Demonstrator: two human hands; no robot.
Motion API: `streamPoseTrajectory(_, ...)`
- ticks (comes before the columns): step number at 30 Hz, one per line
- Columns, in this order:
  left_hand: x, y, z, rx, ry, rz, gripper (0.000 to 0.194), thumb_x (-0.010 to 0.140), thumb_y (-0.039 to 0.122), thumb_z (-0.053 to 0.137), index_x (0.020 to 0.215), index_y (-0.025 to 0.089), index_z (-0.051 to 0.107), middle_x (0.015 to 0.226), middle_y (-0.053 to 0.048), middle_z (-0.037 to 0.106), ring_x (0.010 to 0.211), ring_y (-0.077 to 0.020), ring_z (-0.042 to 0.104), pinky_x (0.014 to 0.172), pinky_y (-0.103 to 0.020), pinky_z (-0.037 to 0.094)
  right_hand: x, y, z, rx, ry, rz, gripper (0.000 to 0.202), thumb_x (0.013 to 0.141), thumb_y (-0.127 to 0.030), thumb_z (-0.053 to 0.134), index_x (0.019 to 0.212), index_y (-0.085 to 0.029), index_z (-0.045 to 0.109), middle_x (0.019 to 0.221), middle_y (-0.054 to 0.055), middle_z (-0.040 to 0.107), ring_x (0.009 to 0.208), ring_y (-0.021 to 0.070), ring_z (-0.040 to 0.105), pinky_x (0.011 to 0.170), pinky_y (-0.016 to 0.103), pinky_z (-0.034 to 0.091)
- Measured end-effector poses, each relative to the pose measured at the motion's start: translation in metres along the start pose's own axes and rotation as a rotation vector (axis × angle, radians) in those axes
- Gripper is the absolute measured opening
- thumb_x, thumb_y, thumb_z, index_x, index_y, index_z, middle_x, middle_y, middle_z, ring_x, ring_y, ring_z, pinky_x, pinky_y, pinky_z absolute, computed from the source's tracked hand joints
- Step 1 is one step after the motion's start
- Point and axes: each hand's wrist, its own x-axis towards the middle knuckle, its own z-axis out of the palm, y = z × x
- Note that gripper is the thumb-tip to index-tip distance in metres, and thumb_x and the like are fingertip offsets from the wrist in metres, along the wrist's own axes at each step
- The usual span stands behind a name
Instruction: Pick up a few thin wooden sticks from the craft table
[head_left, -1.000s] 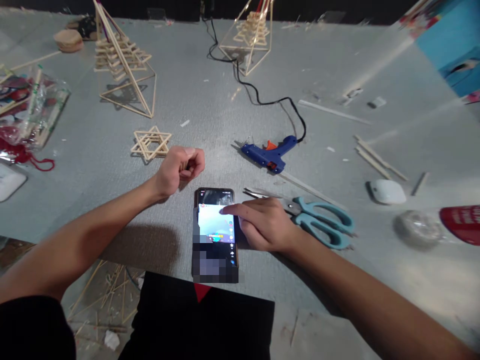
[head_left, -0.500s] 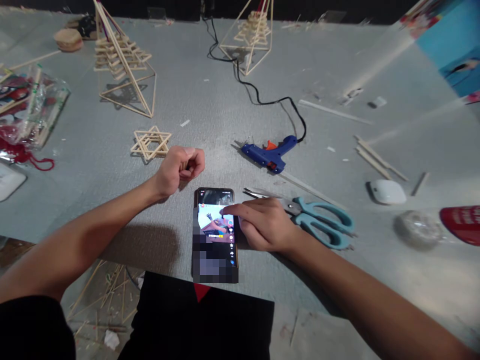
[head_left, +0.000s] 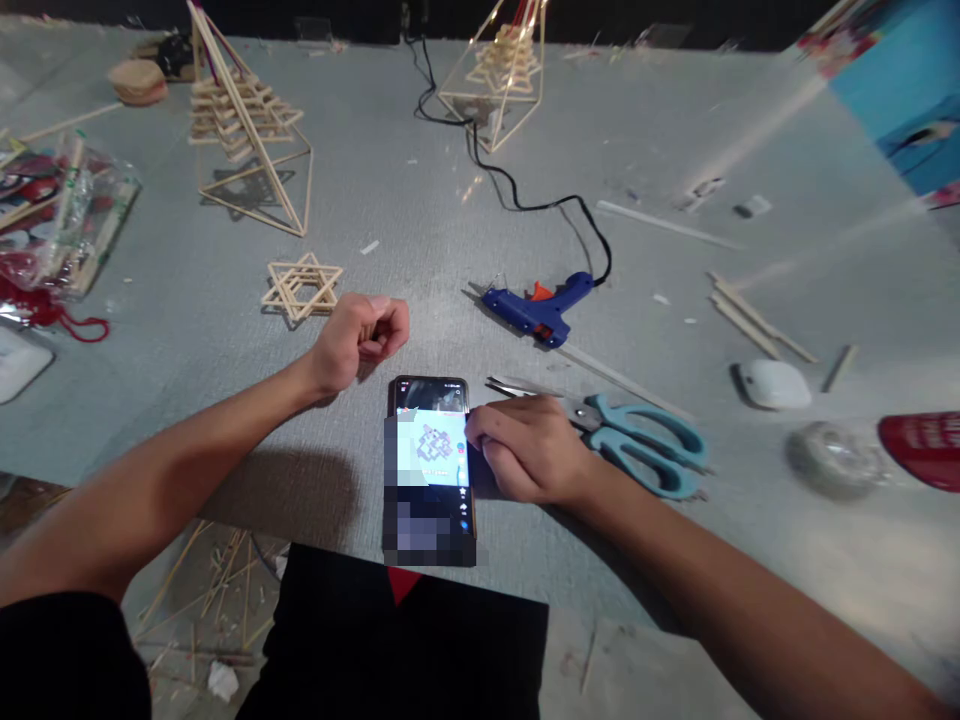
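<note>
A smartphone (head_left: 431, 505) lies face up near the table's front edge, its screen lit with a picture and partly blurred out. Just right of it rests my right hand (head_left: 529, 445), fingers curled in and the knuckles at the phone's edge. Behind that hand are scissors (head_left: 649, 425) with light blue handles. My left hand (head_left: 364, 338) is a loose fist on the table, above and left of the phone, with nothing visible in it. Beside it sits a small star-shaped frame of wooden sticks (head_left: 289, 298). A blue glue gun (head_left: 529, 312) with an orange trigger lies beyond the phone.
Two stick pyramids, one at left (head_left: 247, 125) and one lit at the back (head_left: 506, 75), stand on the table. A black cord (head_left: 517, 200) runs from the glue gun. Plastic-wrapped sticks (head_left: 75, 220) lie left; a white mouse-like object (head_left: 776, 384) and a tape roll (head_left: 836, 455) are at right.
My right index finger has drawn back from over the screen and curled in. The phone's picture has changed. Lights now glow on the back pyramid. My left hand stays put.
</note>
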Motion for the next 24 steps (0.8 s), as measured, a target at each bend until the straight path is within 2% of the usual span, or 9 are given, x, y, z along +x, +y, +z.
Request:
streamPoseTrajectory(3, -0.0003, -0.0007, -0.0005, 0.009, -0.002, 0.013, 0.056, 0.083, 0.066, 0.043, 0.052, 0.02, 0.047, 0.04, 0.004, 0.026, 0.038, -0.0081, 0.02, 0.043, -0.028, 0.016, 0.0001, -0.0006, 0.0004, 0.001, 0.027, 0.008, 0.021, 0.091, -0.013, 0.038, 0.081, -0.021, 0.054, 0.056, -0.005, 0.051, 0.045, 0.0118, 0.046, 0.049, 0.029, 0.034)
streamPoseTrajectory(9, -0.0002, -0.0004, 0.0, 0.013, -0.001, 0.018, 0.055, 0.084, 0.065, 0.042, 0.052, 0.02, 0.047, 0.04, 0.004, 0.026, 0.039, -0.0083, 0.02, 0.043, -0.028, 0.017, 0.0006, -0.0031, 0.0022, 0.002, 0.114, 0.038, 0.013, 0.096, -0.015, 0.046, 0.104, -0.019, 0.056, 0.063, -0.007, 0.063, 0.046, 0.008, 0.052, 0.05, 0.023, 0.04)
streamPoseTrajectory(16, 0.0006, -0.0013, -0.0006, 0.014, 0.005, 0.004, 0.056, 0.083, 0.066, 0.043, 0.052, 0.02, 0.048, 0.04, 0.004, 0.027, 0.039, -0.0083, 0.02, 0.043, -0.028, 0.017, -0.0026, 0.0001, 0.0055, -0.022, 0.097, 0.025, 0.013, 0.099, -0.017, 0.051, 0.11, -0.02, 0.056, 0.074, -0.003, 0.072, 0.055, 0.0102, 0.064, 0.054, 0.023, 0.045)
streamPoseTrajectory(24, -0.0005, -0.0003, 0.0, 0.017, 0.013, 0.0, 0.057, 0.082, 0.068, 0.044, 0.051, 0.02, 0.048, 0.039, 0.004, 0.026, 0.038, -0.0084, 0.02, 0.043, -0.028, 0.016, -0.0035, 0.0016, 0.0067, -0.045, 0.091, 0.026, 0.017, 0.1, -0.013, 0.046, 0.112, -0.021, 0.054, 0.076, -0.003, 0.073, 0.057, 0.0115, 0.066, 0.053, 0.024, 0.045)
